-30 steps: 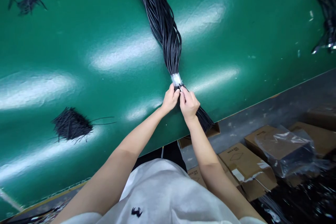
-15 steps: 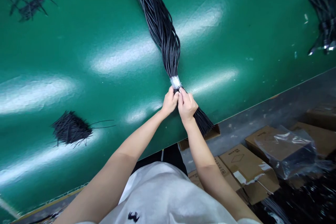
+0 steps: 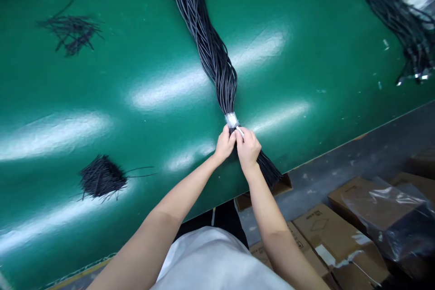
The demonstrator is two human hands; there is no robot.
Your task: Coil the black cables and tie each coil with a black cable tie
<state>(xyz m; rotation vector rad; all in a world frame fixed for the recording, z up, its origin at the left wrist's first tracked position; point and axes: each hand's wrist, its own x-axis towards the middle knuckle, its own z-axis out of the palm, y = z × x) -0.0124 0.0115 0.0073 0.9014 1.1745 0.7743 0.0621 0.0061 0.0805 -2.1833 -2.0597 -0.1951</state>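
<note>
A long bundle of black cables (image 3: 212, 54) runs down the green table toward me, bound by a band of clear tape with a white patch (image 3: 232, 120). Just below the band, my left hand (image 3: 224, 146) is closed around the bundle's left side. My right hand (image 3: 248, 148) is closed at the right side, with a thin white strip (image 3: 240, 131) showing at its thumb and forefinger. Whether the strip is joined to the band, I cannot tell. Below my right hand the loose cable ends (image 3: 269, 170) fan out over the table's edge.
Piles of short black offcuts lie at the left, one near (image 3: 102, 176) and one farther back (image 3: 74, 34). More black cables (image 3: 394, 18) with metal ends lie at the right. Cardboard boxes (image 3: 322, 226) and clear plastic (image 3: 390, 204) are beyond the table's front edge.
The view has shifted, so the table and everything on it appear lower. The thin white strip now shows at my right hand, which has turned slightly. My left hand keeps its place below the band.
</note>
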